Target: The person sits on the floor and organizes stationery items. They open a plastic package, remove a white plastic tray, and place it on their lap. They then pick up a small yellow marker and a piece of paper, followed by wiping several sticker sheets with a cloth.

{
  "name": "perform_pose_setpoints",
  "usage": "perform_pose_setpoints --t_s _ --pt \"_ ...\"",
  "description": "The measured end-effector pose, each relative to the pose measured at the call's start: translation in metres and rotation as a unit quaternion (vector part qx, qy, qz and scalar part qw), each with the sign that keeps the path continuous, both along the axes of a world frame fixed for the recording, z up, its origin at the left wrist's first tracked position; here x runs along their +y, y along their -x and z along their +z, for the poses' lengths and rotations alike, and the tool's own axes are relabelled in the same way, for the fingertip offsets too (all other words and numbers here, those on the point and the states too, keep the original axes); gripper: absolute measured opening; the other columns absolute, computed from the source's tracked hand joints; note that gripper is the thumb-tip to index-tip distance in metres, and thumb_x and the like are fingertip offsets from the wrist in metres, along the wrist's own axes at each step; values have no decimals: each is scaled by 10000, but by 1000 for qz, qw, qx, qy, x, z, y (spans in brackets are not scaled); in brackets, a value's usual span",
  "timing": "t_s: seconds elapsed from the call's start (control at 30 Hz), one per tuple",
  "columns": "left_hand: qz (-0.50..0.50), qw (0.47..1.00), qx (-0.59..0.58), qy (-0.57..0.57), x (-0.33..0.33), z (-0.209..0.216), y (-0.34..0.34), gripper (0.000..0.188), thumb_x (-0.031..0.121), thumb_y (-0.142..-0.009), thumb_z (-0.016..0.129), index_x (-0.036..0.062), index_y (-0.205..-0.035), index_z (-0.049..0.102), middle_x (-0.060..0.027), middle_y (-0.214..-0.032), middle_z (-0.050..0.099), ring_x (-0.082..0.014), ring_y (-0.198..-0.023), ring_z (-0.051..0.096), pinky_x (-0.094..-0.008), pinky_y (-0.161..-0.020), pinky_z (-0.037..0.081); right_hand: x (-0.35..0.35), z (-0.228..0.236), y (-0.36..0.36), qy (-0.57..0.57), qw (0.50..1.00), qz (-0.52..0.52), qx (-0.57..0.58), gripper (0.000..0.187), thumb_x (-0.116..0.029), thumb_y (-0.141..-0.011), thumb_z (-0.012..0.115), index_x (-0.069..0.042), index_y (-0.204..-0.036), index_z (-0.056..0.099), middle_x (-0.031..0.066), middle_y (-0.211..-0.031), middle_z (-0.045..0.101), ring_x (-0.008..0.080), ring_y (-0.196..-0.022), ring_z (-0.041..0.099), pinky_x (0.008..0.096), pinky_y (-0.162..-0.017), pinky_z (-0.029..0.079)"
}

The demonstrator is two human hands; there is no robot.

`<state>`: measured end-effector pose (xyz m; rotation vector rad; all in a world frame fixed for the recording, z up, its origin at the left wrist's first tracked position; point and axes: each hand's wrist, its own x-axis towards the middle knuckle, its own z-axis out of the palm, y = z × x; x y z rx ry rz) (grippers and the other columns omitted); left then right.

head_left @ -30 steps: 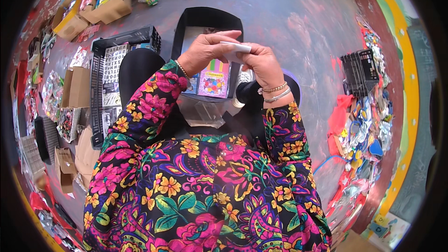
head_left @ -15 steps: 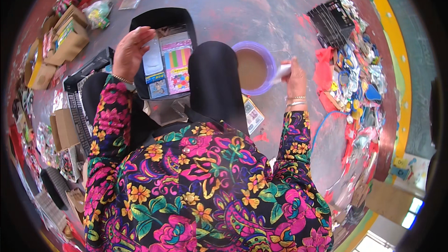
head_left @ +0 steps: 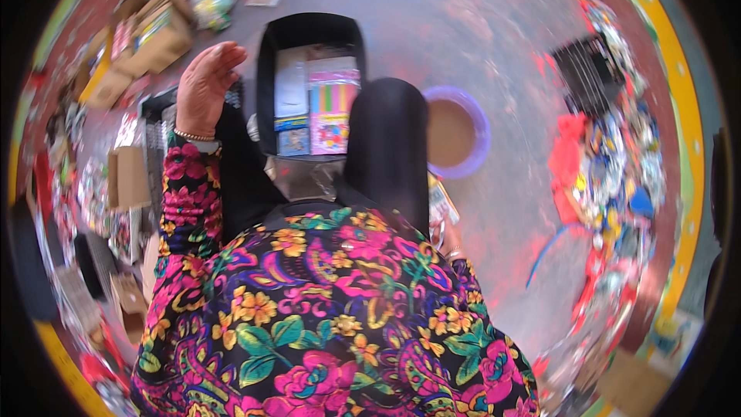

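Printed card (head_left: 441, 201): lies on the floor (head_left: 502, 216) just beside the black-clad right leg (head_left: 390, 147), partly hidden, blurred. Looks pale with yellowish edging; bears marks too smeared to read. Touches or nearly touches the right hand (head_left: 447, 239), itself indistinct; cannot tell whether gripped. Holds the left hand (head_left: 204, 89) raised, empty, loosely unfurled.

The bare left hand (head_left: 204, 91), loosely curled, hovers left of the black-clad right knee (head_left: 388, 108); the bare right hand (head_left: 450, 238), partly hidden, is behind its right side.
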<state>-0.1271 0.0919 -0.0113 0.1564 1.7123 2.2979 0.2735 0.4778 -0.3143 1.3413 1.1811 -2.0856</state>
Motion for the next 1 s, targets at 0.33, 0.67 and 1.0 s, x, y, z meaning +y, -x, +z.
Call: perform_pose_setpoints --t_s 0.33,0.67,1.0 --pt "213 931 -83 285 -92 -59 -40 264 258 -896 543 29 -983 643 -42 -896 665 -102 -831 615 -253 -673 469 -14 -49 167 -87 955 281 -51 463 -379 -934 411 25 -934 637 63 -668 631 235 -566 575 319 -565 484" --pt "387 813 -334 279 -191 -204 -160 193 168 -791 590 -6 -846 650 -88 -746 650 -141 -605 608 -249 -515 492 -27 -13 276 -161 900 406 5 445 -361 -931 418 27 -936 637 62 -674 633 232 -574 579 318 -571 486" --pt "171 742 -255 597 -187 -366 -168 282 252 -748 614 43 -933 657 -119 -802 670 -235 -723 648 -356 -680 515 -22 -29 143 -194 891 410 -20 428 -343 -928 425 28 -938 638 62 -681 635 230 -583 583 318 -577 489"
